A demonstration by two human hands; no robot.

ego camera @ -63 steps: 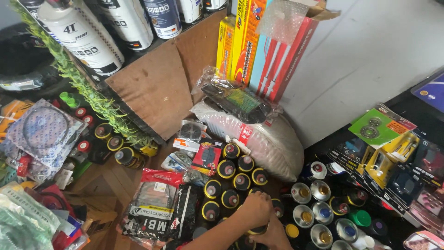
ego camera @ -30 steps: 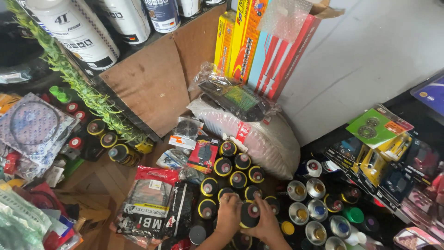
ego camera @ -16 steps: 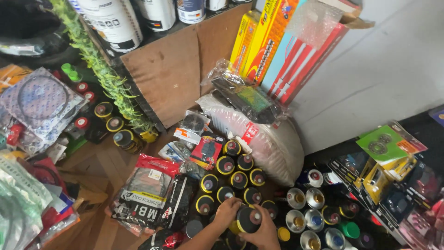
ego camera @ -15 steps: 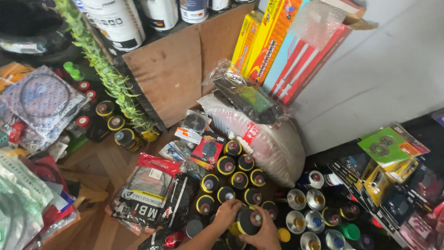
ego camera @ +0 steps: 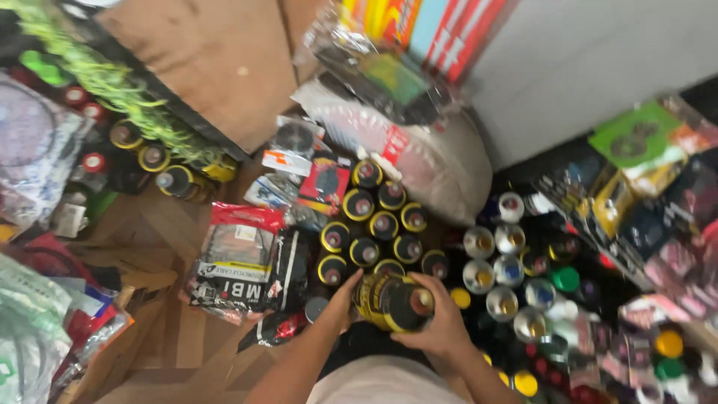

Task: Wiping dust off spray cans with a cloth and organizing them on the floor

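Gripping a black-and-yellow spray can (ego camera: 393, 301), both hands close around it: the right hand (ego camera: 437, 322) wraps the cap end, the left hand (ego camera: 342, 295) steadies the body. It lies tilted on its side, long axis running left to right, cap toward the lower right, just below the cluster of upright cans (ego camera: 374, 224) on the floor.

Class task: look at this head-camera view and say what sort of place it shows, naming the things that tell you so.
Probably a small hardware or spare-parts shop's stock corner. Rows of yellow-rimmed spray cans and silver-topped cans stand massed together, bagged goods lie in heaps, and the right hand holds one can tilted.
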